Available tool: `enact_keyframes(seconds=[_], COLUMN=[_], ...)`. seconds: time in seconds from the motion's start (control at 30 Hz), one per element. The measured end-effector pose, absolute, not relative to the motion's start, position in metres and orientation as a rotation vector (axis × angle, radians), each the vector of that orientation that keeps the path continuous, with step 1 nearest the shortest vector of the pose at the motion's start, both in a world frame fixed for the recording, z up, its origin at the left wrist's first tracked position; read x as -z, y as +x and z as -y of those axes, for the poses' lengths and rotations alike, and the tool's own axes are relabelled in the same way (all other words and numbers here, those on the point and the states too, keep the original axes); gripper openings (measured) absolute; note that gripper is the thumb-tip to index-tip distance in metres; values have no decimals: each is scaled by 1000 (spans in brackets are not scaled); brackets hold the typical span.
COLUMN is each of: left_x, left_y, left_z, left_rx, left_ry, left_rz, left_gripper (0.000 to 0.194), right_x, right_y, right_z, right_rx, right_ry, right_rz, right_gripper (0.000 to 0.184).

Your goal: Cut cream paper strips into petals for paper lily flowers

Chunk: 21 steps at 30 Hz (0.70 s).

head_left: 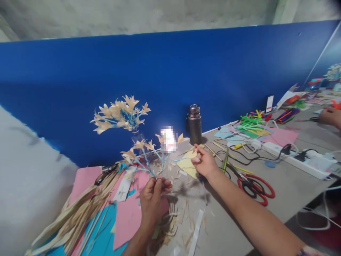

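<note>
My left hand [153, 195] is closed around the joined blue-wrapped stems of a spray of artificial flowers [147, 163], held above the table. Cream petals fan out at the stem tips. To the right, my right hand [205, 161] pinches the cream flower [195, 155] at the end of the spray's rightmost stem. Behind my left hand, a fuller bunch of similar flowers [119, 113] stands in a clear bottle [137, 140]. A bright blurred patch hides part of the middle flowers.
A dark metal flask [195, 124] stands by the blue wall. Red-handled scissors [255, 186] and a white power strip [295, 160] lie right. Dried strips [77, 217] and pink paper [128, 220] cover the left. Another person's hand [330, 115] is at far right.
</note>
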<state>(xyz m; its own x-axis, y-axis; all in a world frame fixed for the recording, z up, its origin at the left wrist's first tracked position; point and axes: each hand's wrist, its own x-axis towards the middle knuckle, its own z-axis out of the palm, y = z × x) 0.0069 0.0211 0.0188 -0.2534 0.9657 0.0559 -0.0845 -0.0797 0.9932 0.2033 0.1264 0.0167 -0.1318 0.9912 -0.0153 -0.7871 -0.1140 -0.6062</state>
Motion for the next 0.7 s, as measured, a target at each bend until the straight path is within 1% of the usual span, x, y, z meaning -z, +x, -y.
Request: enact_keyframes(seconds=[0.1, 0.27, 0.43, 0.53, 0.7], left_x=[-17, -15, -16, -17, -16], left_y=[7, 6, 3, 3, 5], left_z=[-22, -24, -23, -23, -25], left_rx=[-1496, -1512, -1494, -1498, -1507], left_ry=[1065, 1095, 1148, 1141, 1083], left_rz=[-1281, -1296, -1325, -1324, -1307], left_gripper=[42, 41, 43, 43, 46], right_x=[-17, -6, -1, -8, -34], right_y=[196, 155, 137, 149, 201], right_z=[-118, -83, -67, -77, -109], right_rx=[-1685, -1905, -1913, -1878, -1755], right_ry=[-504, -544, -571, -534, -430], right_rz=[565, 794, 937, 901, 701], right_gripper=[20, 19, 19, 20, 33])
